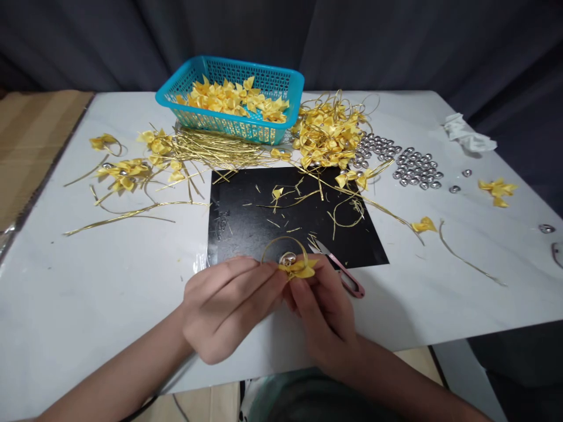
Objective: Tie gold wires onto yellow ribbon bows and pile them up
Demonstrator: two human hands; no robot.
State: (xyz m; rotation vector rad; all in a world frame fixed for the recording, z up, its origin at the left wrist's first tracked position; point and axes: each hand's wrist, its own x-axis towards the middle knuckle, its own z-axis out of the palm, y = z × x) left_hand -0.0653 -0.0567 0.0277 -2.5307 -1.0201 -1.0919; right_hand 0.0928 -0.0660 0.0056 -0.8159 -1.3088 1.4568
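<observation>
Between my two hands, above the front edge of the black mat [246,217], is a yellow ribbon flower [301,269] with a silver bead [288,258] and a loop of gold cord arching over it. My left hand [233,305] is closed, its fingertips pinching the flower's left side near the bead. My right hand [325,316] grips the flower's right side, thumb in front and fingers behind. Just beyond the right hand lies a pair of pink-handled scissors [352,284], blades on the mat. Cord clippings and a small yellow piece [277,192] lie on the mat.
A blue basket [285,111] of yellow ribbon flowers stands at the back of the white table [109,281]. Beside it are gold cords [215,146], a pile of finished-looking flowers [328,138] and silver beads [417,169]. A crumpled white cloth [468,135] lies back right.
</observation>
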